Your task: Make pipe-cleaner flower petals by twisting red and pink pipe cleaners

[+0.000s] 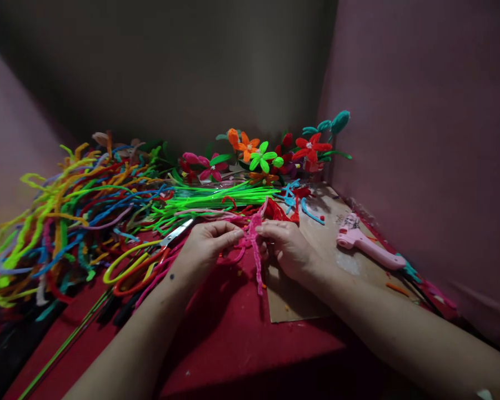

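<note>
Between my two hands is a bent pink pipe cleaner (257, 261), with loops at the top and ends hanging down. My left hand (214, 243) pinches its left side between thumb and forefinger. From the other side, the fingertips of my right hand (285, 244) press on it near the upper loop. Just left of my left hand lie scissors with yellow handles (127, 261) and a second pair with orange-red handles (139, 283). Red pipe cleaners (277, 211) lie right behind my fingers.
A large tangle of coloured pipe cleaners (66, 222) fills the left side. Green pipe cleaners (220, 195) lie in a bundle behind my hands. Finished flowers (262, 157) stand along the back. A pink glue gun (370, 247) rests on the cardboard (300, 303) at the right, near the wall.
</note>
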A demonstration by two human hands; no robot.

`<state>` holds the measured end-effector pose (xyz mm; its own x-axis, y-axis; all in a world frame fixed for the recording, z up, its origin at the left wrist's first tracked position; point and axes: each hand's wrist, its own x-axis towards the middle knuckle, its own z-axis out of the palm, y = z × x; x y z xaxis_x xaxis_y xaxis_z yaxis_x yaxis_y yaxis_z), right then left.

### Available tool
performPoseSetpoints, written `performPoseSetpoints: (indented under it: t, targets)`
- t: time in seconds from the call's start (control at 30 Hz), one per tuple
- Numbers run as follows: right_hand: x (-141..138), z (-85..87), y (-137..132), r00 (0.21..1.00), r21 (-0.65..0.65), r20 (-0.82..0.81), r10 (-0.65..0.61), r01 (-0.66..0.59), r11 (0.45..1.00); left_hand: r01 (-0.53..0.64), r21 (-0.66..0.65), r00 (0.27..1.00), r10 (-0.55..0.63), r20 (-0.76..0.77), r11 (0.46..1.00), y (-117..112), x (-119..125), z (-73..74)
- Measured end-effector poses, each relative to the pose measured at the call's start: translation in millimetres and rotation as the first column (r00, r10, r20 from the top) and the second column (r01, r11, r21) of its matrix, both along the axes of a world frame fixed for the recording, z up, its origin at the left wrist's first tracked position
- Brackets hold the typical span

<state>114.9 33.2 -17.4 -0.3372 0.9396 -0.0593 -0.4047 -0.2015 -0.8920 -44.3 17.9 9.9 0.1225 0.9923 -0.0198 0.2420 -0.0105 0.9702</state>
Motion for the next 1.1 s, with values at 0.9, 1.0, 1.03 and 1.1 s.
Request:
performPoseSetpoints:
  t: [0.9, 1.0, 1.03, 1.1]
  targets:
    - [-6, -2.4, -3, 0.959, 0.145, 0.258, -0.121, 0.085, 0.986, 0.197, 0.75, 0.604, 0.525, -0.6, 0.631, -19, 24, -11.9]
    - [-12, -8.7, -4, 0.984, 0.063, 0.1, -0.147, 0.141, 0.988, 0.352, 0.783, 0.497, 0.607, -0.62, 0.513, -25, 32, -15.5]
    - [-13, -10.2, -4, 0.989, 0.03, 0.043, -0.144, 0.143, 0.989, 0.387, 0.781, 0.476, 0.62, -0.624, 0.489, -26, 34, -16.9]
    - [-15, -11.2, -4, 0.989, -0.033, -0.053, -0.138, 0.137, 0.99, 0.461, 0.762, 0.441, 0.628, -0.641, 0.454, -28, 37, -18.9]
